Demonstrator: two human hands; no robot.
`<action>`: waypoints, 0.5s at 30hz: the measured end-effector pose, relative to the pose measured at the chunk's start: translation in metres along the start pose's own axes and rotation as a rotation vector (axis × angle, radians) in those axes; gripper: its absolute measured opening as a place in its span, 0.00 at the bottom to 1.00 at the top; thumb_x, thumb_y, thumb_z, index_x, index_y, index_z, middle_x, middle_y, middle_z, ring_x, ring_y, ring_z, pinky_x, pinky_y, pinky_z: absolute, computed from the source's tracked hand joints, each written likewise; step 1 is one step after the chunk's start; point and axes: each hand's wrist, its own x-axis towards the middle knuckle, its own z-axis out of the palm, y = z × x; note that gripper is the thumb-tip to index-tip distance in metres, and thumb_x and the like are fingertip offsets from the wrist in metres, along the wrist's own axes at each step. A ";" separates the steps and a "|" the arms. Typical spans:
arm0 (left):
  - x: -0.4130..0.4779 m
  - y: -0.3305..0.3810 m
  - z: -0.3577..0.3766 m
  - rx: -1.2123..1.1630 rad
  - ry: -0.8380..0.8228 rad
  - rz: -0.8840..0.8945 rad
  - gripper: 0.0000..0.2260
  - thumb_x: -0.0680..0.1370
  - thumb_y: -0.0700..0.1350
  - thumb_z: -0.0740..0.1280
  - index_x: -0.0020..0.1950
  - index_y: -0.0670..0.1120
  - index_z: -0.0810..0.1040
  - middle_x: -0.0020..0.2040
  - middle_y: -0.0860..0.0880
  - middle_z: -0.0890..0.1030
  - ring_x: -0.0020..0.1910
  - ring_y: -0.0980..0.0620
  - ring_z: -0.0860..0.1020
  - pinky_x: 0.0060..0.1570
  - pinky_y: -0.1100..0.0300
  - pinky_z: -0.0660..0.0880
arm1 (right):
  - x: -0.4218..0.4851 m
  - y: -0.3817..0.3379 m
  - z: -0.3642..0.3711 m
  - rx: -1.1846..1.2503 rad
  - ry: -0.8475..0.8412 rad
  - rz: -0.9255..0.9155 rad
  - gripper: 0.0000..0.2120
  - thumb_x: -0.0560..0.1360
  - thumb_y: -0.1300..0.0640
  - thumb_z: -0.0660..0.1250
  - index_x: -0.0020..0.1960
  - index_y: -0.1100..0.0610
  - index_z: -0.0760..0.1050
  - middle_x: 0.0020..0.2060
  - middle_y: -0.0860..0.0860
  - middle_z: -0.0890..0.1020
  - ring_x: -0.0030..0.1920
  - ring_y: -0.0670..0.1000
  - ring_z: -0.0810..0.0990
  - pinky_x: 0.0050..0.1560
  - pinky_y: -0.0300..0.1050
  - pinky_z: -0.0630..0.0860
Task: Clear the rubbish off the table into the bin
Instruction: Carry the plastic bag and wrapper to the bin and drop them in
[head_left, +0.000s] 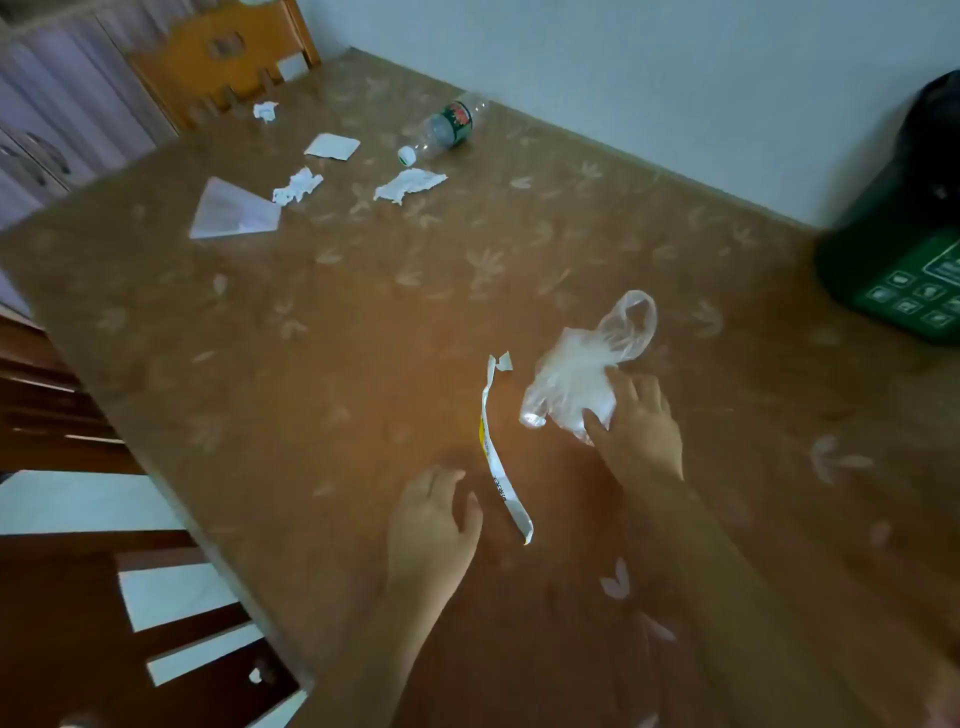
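A crumpled clear plastic bag (576, 379) lies on the brown patterned table (363, 322). My right hand (636, 431) rests on its near side, fingers spread and touching it. A torn white and yellow wrapper strip (496, 457) lies just left of that hand. My left hand (434, 525) hovers beside the strip's near end, fingers loosely curled, holding nothing. At the far side lie a clear plastic bottle (447, 130) on its side, its white cap (407, 155), crumpled tissues (298, 186) (410, 184) (265, 110), a white paper piece (332, 146) and a clear triangular wrapper (234, 213). The green bin (904, 249) with a black liner stands at the right.
A white wall runs along the table's far edge. An orange wooden chair (218, 57) stands at the far left corner. Dark wooden chair slats (156, 623) sit below the table's left edge, above a light floor.
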 end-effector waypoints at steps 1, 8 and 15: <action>0.003 0.000 0.004 -0.014 0.011 -0.009 0.16 0.71 0.48 0.59 0.49 0.42 0.80 0.45 0.44 0.82 0.44 0.42 0.81 0.43 0.52 0.76 | 0.004 0.001 0.003 0.012 -0.008 0.019 0.27 0.71 0.53 0.68 0.67 0.56 0.63 0.59 0.60 0.70 0.58 0.58 0.69 0.47 0.54 0.73; 0.014 0.009 0.018 -0.097 -0.002 -0.076 0.12 0.74 0.46 0.62 0.54 0.42 0.79 0.51 0.47 0.80 0.52 0.47 0.78 0.50 0.56 0.72 | 0.019 0.004 0.027 0.212 0.026 0.065 0.17 0.72 0.60 0.66 0.60 0.60 0.70 0.58 0.60 0.71 0.51 0.60 0.75 0.44 0.51 0.75; 0.018 0.021 0.044 -0.200 -0.040 -0.216 0.14 0.73 0.50 0.67 0.56 0.45 0.76 0.49 0.51 0.78 0.50 0.52 0.76 0.48 0.61 0.70 | 0.007 0.013 0.013 0.387 0.192 0.121 0.11 0.72 0.63 0.67 0.53 0.64 0.73 0.51 0.60 0.75 0.43 0.50 0.72 0.42 0.43 0.69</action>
